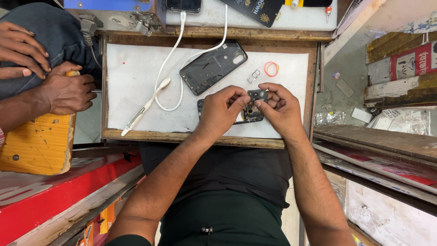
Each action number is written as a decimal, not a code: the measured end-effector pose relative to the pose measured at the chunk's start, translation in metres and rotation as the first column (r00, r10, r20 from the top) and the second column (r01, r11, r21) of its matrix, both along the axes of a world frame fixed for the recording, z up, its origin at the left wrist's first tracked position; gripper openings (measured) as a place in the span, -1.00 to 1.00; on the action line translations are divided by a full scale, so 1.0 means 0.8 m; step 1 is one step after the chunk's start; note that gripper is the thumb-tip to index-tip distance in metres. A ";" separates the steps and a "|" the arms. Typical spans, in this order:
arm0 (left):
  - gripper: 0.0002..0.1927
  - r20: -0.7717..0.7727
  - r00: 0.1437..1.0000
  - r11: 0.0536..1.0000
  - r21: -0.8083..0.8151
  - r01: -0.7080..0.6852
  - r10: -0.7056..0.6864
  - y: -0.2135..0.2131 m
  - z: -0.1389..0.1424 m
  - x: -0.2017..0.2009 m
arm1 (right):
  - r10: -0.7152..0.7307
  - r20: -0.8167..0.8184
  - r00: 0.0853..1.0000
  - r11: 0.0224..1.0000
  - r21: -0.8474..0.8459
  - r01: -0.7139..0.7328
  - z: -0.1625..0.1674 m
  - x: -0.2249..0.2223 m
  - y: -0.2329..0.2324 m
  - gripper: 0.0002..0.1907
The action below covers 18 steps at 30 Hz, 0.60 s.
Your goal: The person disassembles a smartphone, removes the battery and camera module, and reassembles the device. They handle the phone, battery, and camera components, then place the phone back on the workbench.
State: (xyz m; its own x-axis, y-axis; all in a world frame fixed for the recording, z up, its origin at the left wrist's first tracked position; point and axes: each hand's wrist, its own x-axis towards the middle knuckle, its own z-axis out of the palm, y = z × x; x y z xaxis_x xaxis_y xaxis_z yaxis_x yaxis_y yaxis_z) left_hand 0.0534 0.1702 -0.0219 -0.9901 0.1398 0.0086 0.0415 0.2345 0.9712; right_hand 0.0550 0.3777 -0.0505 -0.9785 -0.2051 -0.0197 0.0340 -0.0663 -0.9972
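Both hands raised just above the white mat (136, 73) on the wooden table (195, 137), sharing one small dark camera module (257, 95). Left hand (221, 110) with thumb and forefinger pinched on its left edge; right hand (281, 108) pinched on its right edge, remaining fingers curled. Directly beneath, an opened phone body (248, 116), partly hidden by the hands. Further back, a detached black back cover (214, 67), a small metal tray (253, 76), an orange rubber band (271, 69), a white cable (168, 68). At far left, another person's hands (63, 93) on a yellow wooden block (36, 143). Likely risks: module slipping from so slight a pinch and bouncing off the table; fingertip smudges on the lens; loose tray lost if nudged.
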 end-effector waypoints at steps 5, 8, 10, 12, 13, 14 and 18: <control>-0.83 0.018 1.000 0.996 0.089 0.015 -0.016 0.001 -0.006 0.007 | -0.013 0.013 1.000 0.999 -0.035 0.014 -0.002 -0.002 0.001 -0.58; -0.80 0.030 1.000 0.993 0.114 -0.009 0.006 0.000 -0.010 0.006 | -0.040 -0.008 0.999 0.998 -0.045 0.040 -0.002 -0.001 -0.002 -0.57; -0.80 0.056 0.998 0.989 0.149 0.007 -0.016 -0.001 -0.012 0.003 | -0.069 0.003 0.998 0.996 -0.047 0.069 0.000 0.000 -0.002 -0.54; -0.84 0.109 0.992 0.982 0.184 0.035 -0.055 -0.006 -0.014 -0.001 | -0.080 0.008 0.997 0.996 -0.035 0.080 0.001 0.000 -0.001 -0.52; -0.85 0.146 0.986 0.971 0.233 0.042 -0.078 -0.008 -0.015 -0.003 | -0.071 0.009 0.997 0.997 -0.020 0.071 0.001 -0.001 -0.001 -0.52; -0.85 0.181 0.978 0.959 0.281 0.046 -0.100 -0.011 -0.015 -0.006 | -0.061 0.010 0.998 0.998 -0.007 0.061 0.000 -0.001 -0.001 -0.52; -0.86 0.378 0.895 0.864 0.504 0.014 -0.235 -0.026 -0.014 -0.012 | -0.014 -0.053 0.999 0.998 0.061 0.018 -0.004 0.002 -0.001 -0.58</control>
